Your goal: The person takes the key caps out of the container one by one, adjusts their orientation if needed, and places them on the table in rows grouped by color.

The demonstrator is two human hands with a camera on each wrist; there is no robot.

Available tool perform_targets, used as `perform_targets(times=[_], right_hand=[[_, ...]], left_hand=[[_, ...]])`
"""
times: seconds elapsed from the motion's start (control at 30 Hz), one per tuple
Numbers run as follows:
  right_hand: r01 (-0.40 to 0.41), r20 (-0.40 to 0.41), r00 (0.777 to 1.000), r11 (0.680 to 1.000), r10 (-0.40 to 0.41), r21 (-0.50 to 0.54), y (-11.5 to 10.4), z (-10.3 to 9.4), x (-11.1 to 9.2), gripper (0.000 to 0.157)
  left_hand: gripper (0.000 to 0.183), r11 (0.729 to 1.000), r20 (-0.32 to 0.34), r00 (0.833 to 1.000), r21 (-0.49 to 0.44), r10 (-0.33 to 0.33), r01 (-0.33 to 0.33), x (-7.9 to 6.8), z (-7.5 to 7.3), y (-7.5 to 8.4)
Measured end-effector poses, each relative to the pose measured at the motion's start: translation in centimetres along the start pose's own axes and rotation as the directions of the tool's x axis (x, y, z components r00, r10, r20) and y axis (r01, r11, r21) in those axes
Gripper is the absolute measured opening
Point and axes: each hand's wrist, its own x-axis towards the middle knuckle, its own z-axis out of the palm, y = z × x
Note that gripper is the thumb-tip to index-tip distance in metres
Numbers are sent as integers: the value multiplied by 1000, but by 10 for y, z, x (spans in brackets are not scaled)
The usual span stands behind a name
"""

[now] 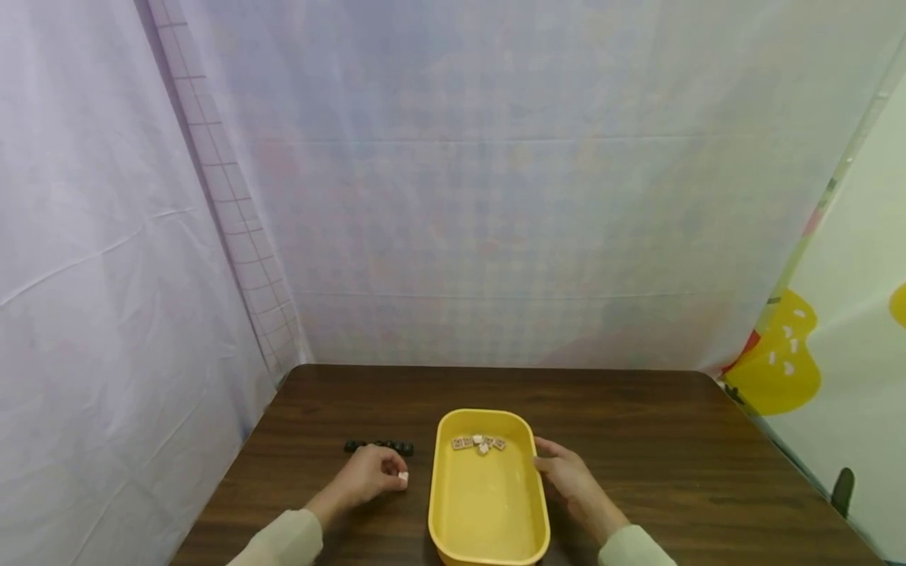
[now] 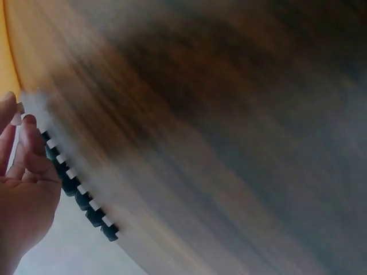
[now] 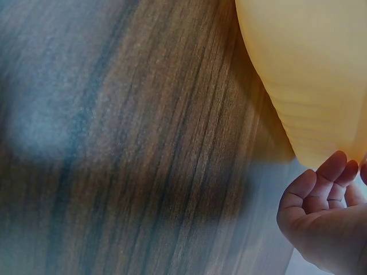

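Observation:
My left hand (image 1: 370, 474) pinches a small white tile (image 1: 403, 476) between thumb and fingertips, over the table left of a yellow tub (image 1: 488, 519). The same white tile (image 2: 18, 113) shows at the fingertips in the left wrist view. A row of small dark tiles (image 1: 403, 448) with white sides lies just beyond this hand, which partly hides it. My right hand (image 1: 572, 476) holds the tub's right side, thumb at the rim and fingers against the outer wall (image 3: 312, 126). Several small beige tiles (image 1: 463, 442), some with dark marks, lie inside the tub near its far end.
The brown wood-grain table (image 1: 658, 440) extends on both sides of the tub. Pale curtains (image 1: 495, 236) hang behind the table's far edge and along the left side. A dark rounded object (image 1: 842, 492) stands at the right table edge.

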Motion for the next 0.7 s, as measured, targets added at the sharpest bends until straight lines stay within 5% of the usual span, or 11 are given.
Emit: perform_targets(times=[0.27,0.7], right_hand=[[2,-7,1000,1000,-2,-9,1,-1,1,47],[12,-1,1000,1000,-12,11,1,0,-1,47]], left_hand=[[15,998,22,999,44,44,-45,-1,6,-4],[19,997,34,999,68,23,-25,-1,5,-7]])
